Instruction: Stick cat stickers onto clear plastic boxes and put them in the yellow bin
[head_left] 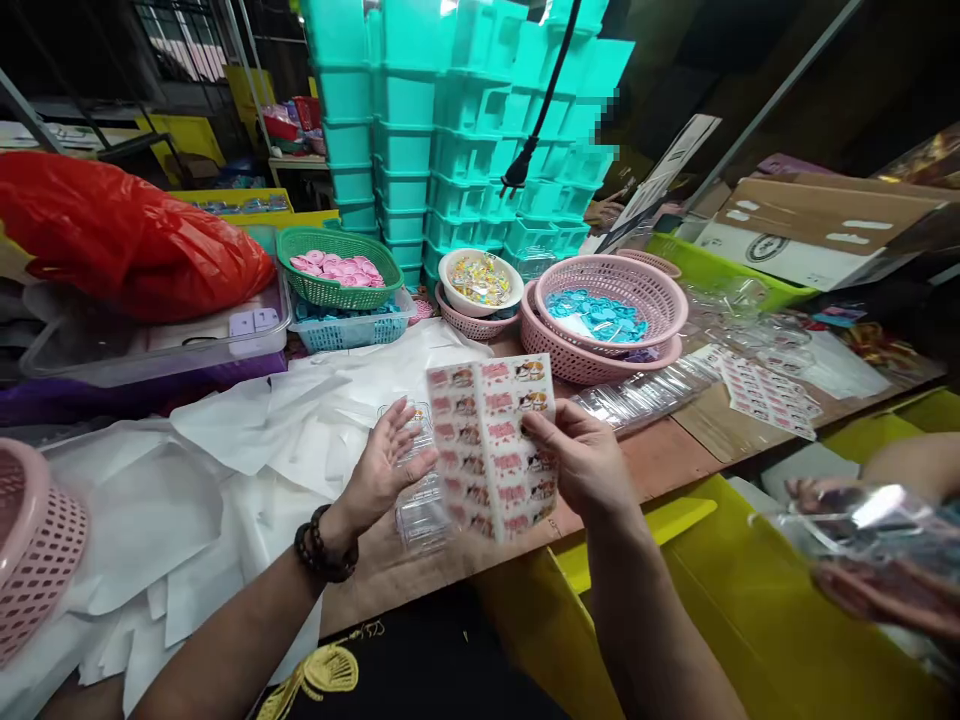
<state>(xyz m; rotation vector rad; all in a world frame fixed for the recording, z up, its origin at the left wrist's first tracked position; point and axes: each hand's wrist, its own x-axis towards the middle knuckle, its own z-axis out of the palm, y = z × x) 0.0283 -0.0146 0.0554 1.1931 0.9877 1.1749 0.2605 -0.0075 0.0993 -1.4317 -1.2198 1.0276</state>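
A sheet of stickers (495, 440) with rows of pink lettering and small cat-like pictures is held up over the front of the table. My right hand (589, 455) pinches its right edge between thumb and fingers. Just left of the sheet, my left hand (386, 460) has its fingers spread, with nothing in them; whether the thumb touches the sheet I cannot tell. Behind both lies a row of clear plastic cases (421, 515), partly covered by the left hand and the sheet. White backing paper (247, 500) is heaped to the left.
Pink baskets (660, 300) with blue pieces, a bowl of wrapped bits (480, 282) and a green basket (341, 290) stand behind. More sticker sheets (772, 395) lie right. A plug (517, 170) hangs overhead. Another person's hands (862, 590) hold clear plastic over yellow bins (720, 600).
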